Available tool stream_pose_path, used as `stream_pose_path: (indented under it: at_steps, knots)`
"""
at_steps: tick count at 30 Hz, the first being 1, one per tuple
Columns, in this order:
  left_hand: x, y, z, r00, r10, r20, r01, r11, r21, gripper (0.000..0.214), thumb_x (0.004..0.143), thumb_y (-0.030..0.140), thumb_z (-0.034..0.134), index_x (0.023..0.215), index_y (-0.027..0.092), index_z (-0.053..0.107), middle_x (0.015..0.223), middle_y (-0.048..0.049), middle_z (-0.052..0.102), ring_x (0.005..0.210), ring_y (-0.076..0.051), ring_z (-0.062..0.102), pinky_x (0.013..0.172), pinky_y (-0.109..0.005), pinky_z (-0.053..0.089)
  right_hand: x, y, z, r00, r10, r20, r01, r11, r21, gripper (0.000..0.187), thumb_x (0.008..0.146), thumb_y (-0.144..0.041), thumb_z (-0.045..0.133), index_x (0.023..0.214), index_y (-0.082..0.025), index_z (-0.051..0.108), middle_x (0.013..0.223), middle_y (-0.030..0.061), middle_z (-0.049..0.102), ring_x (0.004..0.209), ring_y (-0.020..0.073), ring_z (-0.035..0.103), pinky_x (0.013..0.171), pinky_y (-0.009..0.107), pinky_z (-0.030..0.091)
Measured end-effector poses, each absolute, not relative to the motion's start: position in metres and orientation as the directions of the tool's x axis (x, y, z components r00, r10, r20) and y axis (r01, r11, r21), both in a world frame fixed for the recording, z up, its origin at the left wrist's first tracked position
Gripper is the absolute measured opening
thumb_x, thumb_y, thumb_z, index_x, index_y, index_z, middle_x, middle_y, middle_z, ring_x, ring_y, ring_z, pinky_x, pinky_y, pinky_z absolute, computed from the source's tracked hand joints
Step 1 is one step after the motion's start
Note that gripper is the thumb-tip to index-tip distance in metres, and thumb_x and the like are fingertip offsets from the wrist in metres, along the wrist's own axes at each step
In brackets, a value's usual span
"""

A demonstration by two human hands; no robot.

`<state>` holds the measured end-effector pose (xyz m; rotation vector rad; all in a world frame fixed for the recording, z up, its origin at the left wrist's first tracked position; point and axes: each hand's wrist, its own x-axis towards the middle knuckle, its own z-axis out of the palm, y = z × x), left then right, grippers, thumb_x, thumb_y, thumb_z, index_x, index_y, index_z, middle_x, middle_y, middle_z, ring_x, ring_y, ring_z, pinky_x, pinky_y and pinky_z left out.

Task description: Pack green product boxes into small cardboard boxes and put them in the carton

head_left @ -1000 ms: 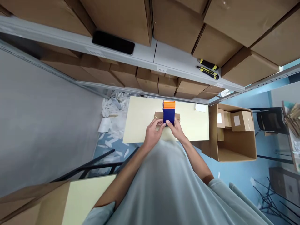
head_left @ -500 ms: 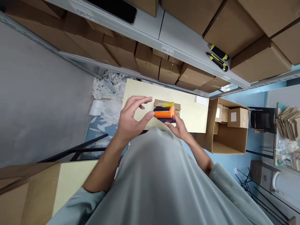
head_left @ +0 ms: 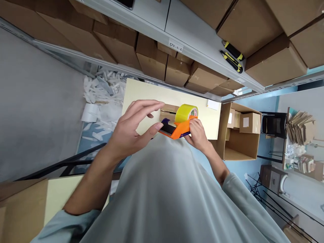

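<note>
My right hand (head_left: 197, 132) grips an orange and purple tape dispenser (head_left: 177, 128) that carries a yellow-green tape roll (head_left: 186, 112), held above a pale yellow table (head_left: 141, 98). My left hand (head_left: 131, 130) hovers just left of the dispenser with its fingers spread, thumb tip close to the purple front end. A small brown cardboard box (head_left: 168, 108) lies on the table behind the dispenser, partly hidden by it.
Shelves of brown cartons (head_left: 152, 60) run along the back, with two yellow-black utility knives (head_left: 231, 57) on a shelf edge. An open carton (head_left: 240, 135) of small boxes stands right of the table. White paper scraps (head_left: 101, 91) litter the floor at left.
The dispenser was lifted off the small box and turned so its tape roll shows. My left hand let go and opened beside it; the view shifted downward.
</note>
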<state>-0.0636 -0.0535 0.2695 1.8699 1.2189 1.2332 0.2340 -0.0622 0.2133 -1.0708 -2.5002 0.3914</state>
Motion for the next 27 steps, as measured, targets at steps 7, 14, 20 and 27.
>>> stream_pose_path:
  at_steps: [7,14,20,27]
  knots:
    - [-0.061,-0.039,0.272,0.204,0.805,0.557,0.357,-0.591,0.723,0.010,0.104,0.027,0.084,0.112,0.032,0.082,0.105,0.0008,0.087,0.093,-0.019,0.077,0.086,-0.039,0.062,0.239,-0.059,0.217,-0.642,0.738,0.210,0.669,0.672,-0.316,0.020,0.118,-0.031,0.050,0.117,-0.020,0.068,0.109,0.0158,0.075,0.102,0.0331,0.070,0.096,0.054,0.058]
    - [-0.063,-0.046,0.268,0.208,0.903,0.375,0.384,-0.428,0.818,0.012,0.106,0.030,0.079,0.102,0.041,0.081,0.095,0.0047,0.083,0.089,-0.022,0.076,0.087,-0.040,0.063,0.241,-0.059,0.216,-0.675,0.714,0.187,0.636,0.691,-0.343,0.026,0.120,-0.038,0.052,0.121,-0.019,0.070,0.111,0.0164,0.078,0.108,0.0333,0.074,0.103,0.055,0.060]
    - [-0.049,-0.064,0.233,0.115,0.977,0.177,0.363,-0.207,0.908,0.018,0.108,0.037,0.069,0.096,0.029,0.080,0.096,-0.0019,0.081,0.091,-0.021,0.074,0.089,-0.036,0.063,0.247,-0.058,0.219,-0.697,0.717,-0.027,0.645,0.610,-0.460,0.043,0.120,-0.059,0.051,0.110,-0.021,0.069,0.099,0.0123,0.077,0.102,0.0321,0.075,0.106,0.054,0.061]
    - [-0.061,-0.072,0.173,-0.122,0.958,-0.258,0.196,0.278,0.941,0.025,0.094,0.051,0.078,0.093,0.026,0.078,0.096,-0.0039,0.081,0.089,-0.022,0.074,0.090,-0.036,0.066,0.278,-0.045,0.236,-0.670,0.625,-0.402,0.719,0.411,-0.560,0.052,0.118,-0.070,0.048,0.099,-0.025,0.064,0.085,0.0058,0.072,0.076,0.0263,0.069,0.075,0.038,0.055]
